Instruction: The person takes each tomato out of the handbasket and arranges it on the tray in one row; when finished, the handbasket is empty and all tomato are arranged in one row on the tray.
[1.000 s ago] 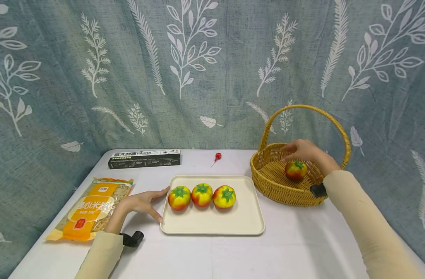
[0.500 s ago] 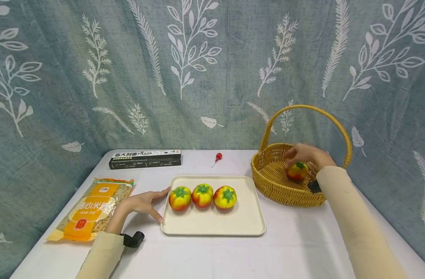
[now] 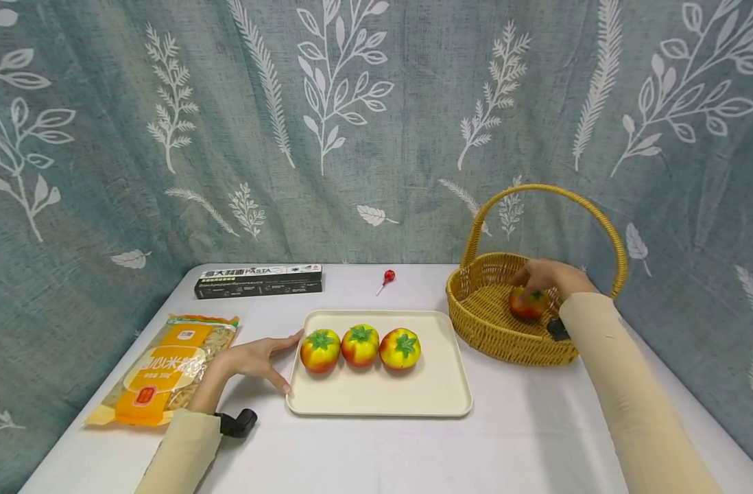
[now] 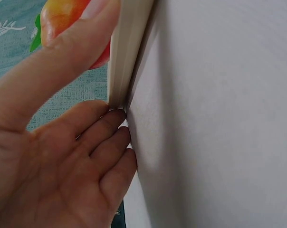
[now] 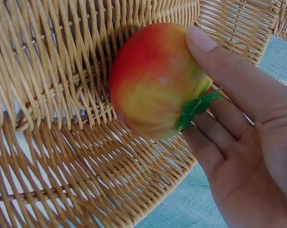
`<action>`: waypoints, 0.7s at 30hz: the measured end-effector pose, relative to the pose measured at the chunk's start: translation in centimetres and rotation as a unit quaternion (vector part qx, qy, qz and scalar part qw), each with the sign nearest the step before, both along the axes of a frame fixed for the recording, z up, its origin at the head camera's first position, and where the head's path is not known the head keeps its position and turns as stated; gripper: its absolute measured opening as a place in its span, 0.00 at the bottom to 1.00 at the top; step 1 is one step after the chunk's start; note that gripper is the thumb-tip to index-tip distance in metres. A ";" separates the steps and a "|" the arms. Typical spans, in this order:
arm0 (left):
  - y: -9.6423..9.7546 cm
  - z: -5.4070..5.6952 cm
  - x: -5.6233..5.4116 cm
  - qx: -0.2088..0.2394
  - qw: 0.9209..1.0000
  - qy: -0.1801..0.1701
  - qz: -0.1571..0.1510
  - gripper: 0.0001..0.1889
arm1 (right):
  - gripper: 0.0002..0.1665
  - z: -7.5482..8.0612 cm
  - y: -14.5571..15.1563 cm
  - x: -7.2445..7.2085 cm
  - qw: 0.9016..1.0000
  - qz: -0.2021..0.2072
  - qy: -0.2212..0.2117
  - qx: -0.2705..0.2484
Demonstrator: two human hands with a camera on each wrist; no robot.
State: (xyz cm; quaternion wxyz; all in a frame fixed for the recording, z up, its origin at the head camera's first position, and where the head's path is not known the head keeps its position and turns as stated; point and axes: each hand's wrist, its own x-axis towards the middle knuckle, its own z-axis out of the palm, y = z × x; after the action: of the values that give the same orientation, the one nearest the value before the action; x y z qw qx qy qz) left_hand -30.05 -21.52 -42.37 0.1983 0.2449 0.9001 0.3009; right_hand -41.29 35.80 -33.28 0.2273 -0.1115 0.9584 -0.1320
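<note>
My right hand [image 3: 549, 276] reaches into the wicker basket [image 3: 506, 345] at the back right and grips a red-and-yellow tomato [image 5: 153, 83] with a green leafy top. The right wrist view shows the thumb on one side and fingers behind the leafy top; the tomato is close to the woven wall. At the left edge of the cream tray [image 3: 383, 398], my left hand [image 3: 253, 360] touches the rim, thumb and fingers spread. On the tray a left tomato [image 3: 319, 351], a middle tomato [image 3: 360, 346] and a right tomato [image 3: 400, 348] stand in a row.
An orange pasta bag [image 3: 160, 374] lies by my left forearm. Behind the tray are a dark pasta box [image 3: 259, 281] and a red lollipop [image 3: 389, 276]. The basket's tall handle [image 3: 543, 186] arches above the right hand. A patterned curtain [image 3: 376, 137] borders the table.
My right hand has lowered onto the tomato in the basket and now holds it. The left hand and the tray have stayed in place.
</note>
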 end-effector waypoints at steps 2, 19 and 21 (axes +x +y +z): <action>0.0 0.1 0.0 0.001 1.000 -0.001 -0.002 0.58 | 0.40 0.0 0.0 0.0 1.000 -0.004 -0.006 0.007; 0.1 0.1 0.0 0.003 1.000 0.000 -0.010 0.59 | 0.34 0.4 -0.1 0.3 1.000 0.000 0.027 0.013; 0.0 0.0 0.0 0.002 1.000 -0.001 -0.006 0.59 | 0.32 0.5 -0.1 0.3 0.999 0.003 0.032 0.013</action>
State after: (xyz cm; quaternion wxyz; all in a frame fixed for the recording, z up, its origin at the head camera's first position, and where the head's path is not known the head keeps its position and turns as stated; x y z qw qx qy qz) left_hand -30.07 -21.49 -42.40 0.2009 0.2506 0.8976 0.3019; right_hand -41.00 35.66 -32.81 0.1979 -0.1159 0.9665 -0.1154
